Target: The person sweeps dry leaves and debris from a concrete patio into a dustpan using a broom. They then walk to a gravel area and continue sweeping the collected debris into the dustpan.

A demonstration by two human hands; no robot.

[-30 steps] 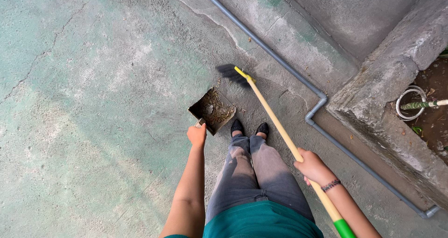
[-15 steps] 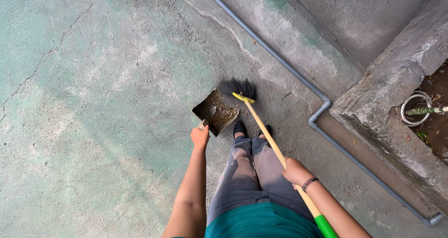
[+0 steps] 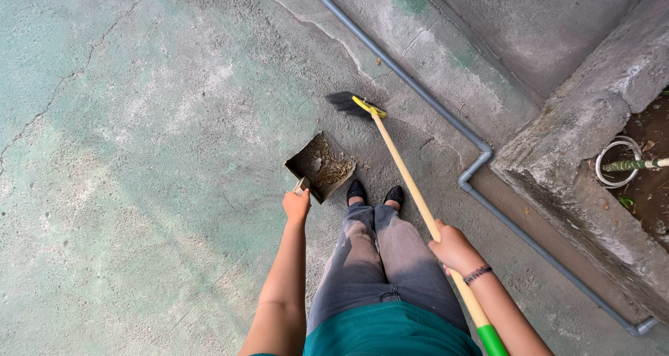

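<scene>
A worn concrete floor (image 3: 139,154), tinted green and cracked toward the upper left of the frame, fills most of the view, with a grey pipe (image 3: 418,84) running diagonally from the top centre down to the lower right beside a raised concrete ledge (image 3: 592,154). At the right edge a coiled hose (image 3: 617,162) lies on dark soil. Near the centre, the left hand (image 3: 296,205) is closed around the short handle of a dustpan (image 3: 320,166), which sits on the floor holding dirt and dry debris. The right hand (image 3: 454,248), lower right of centre, is wrapped around the long yellow handle of a broom (image 3: 401,168), whose dark bristles rest on the floor just above and right of the dustpan, a little apart from it. Two black shoes (image 3: 376,192) stand just below the dustpan.
</scene>
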